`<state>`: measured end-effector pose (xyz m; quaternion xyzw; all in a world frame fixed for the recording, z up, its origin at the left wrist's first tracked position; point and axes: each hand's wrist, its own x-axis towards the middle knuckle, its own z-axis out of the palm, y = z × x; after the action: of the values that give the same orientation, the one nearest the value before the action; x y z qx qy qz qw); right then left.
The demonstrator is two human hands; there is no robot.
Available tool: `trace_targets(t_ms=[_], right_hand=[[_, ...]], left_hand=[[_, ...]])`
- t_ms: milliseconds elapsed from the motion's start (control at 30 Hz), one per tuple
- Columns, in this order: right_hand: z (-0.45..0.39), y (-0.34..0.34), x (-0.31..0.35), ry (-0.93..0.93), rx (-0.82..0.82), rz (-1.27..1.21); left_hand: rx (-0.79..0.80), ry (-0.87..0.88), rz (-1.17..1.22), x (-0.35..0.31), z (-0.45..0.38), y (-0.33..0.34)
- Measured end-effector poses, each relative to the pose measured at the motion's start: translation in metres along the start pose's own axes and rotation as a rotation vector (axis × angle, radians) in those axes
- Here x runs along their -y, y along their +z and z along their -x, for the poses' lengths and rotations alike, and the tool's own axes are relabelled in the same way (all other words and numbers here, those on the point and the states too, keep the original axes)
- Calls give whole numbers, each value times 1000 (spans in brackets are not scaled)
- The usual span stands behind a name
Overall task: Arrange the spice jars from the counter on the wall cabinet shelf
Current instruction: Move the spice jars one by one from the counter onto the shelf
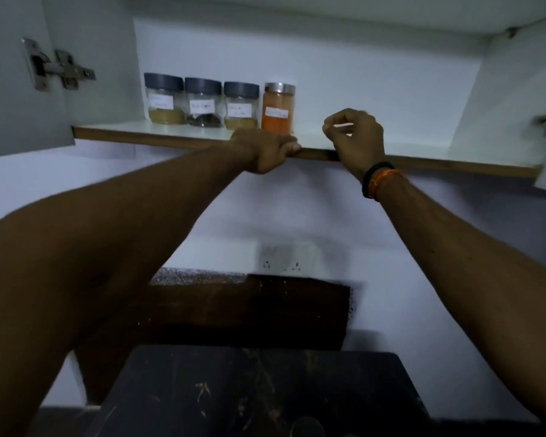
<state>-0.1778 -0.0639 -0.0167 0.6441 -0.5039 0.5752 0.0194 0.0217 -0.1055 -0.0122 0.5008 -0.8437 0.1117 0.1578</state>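
While both arms reach up toward the wall cabinet, the head view shows the left hand (270, 151) gripping the front edge of the shelf (438, 159), its fingers (289, 147) curled together over the wooden lip. Just to the right of those fingers, the right hand (356, 137) hovers over the same edge with its fingers bent inward; a thin pale sliver shows at the fingertips, too blurred to tell whether anything is pinched. A dark band and orange thread (380, 181) circle the right wrist.

Directly behind the left fingers, touching nothing but the shelf board, stands the orange spice jar (278, 111) with a metal lid. Further left of it, side by side in a row, stand three clear jars with grey lids: one with tan powder (241, 105), one with dark contents (203, 102), one with yellowish powder (164, 99). Each carries a white label, unreadable here.

Far left of the fingers a metal hinge (54, 66) sits on the open cabinet door. Below the hands, a wall socket (286, 257) and a dark counter (259, 392) are visible.
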Motion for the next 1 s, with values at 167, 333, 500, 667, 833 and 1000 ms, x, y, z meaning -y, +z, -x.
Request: trace_targets(t_ms=[167,333,500,667,833,1000], right_hand=[[60,-11,-10,-112,-172,4],[124,-18,-44,-18,-134,49],[195,-19,-80,143,-7,112],[262,-15,-110,282,118,159],[334,-13,-132,445,248,229],[404,-19,-148,599,321,223]], left_hand=[[-207,53,-59,-15,26,24],[-307,84,-126,-28,55,46],[-240,196,168,-56,102,99],[97,139,396,-91,161,188],[385,26,568,-133,222,263],[542,-79,742,-168,278,311]])
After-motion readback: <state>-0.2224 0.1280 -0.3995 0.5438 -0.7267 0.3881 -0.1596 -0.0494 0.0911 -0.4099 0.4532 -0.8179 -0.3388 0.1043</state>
